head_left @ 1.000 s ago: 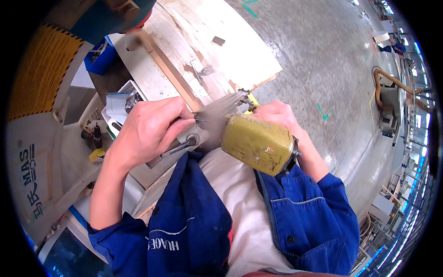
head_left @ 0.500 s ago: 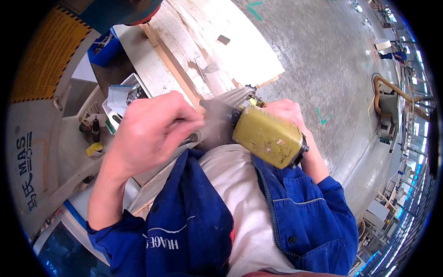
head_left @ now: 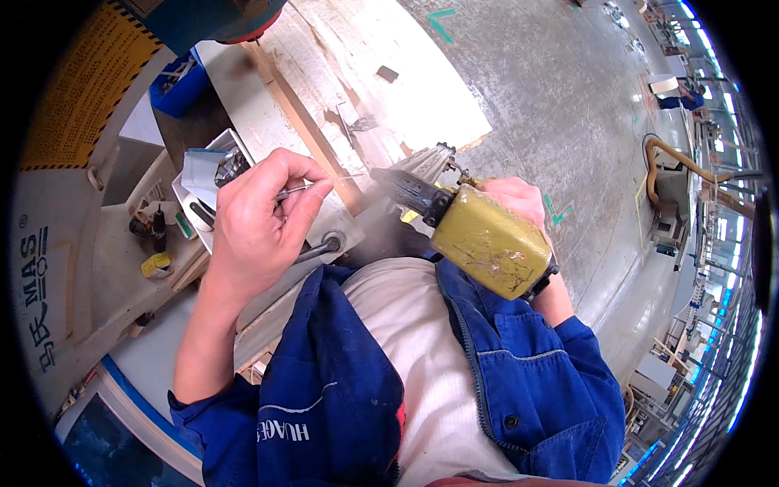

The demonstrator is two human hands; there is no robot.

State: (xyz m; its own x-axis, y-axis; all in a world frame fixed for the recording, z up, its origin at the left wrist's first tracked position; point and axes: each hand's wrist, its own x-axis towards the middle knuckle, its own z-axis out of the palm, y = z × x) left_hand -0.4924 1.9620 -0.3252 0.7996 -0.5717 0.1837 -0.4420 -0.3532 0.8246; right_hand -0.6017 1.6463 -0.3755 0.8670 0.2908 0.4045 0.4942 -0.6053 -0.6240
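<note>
My left hand (head_left: 264, 215) is closed, with thumb and fingers pinched on a thin metal rod (head_left: 294, 191). Its fine end points toward the black nose of a nail gun, and a small gap shows between them. The nail gun (head_left: 491, 243) has a scuffed yellow-green body and a silvery magazine. Behind it, my right hand (head_left: 515, 201) is wrapped round the tool, its fingers partly hidden by the body. The gun is held in front of my chest, nose toward the left hand.
A pale workbench (head_left: 389, 105) stretches ahead, bearing a wooden strip (head_left: 300, 114), a hex key (head_left: 345, 122) and a small dark block (head_left: 388, 74). To the left are a white box (head_left: 195, 195) of metal parts, a blue bin (head_left: 180, 89) and a cordless drill (head_left: 157, 230). A machine head overhangs the bench.
The nail gun has shifted slightly right, with its nose now more visible. My left hand has turned and moved a little away from it, so the rod in its fingers shows.
</note>
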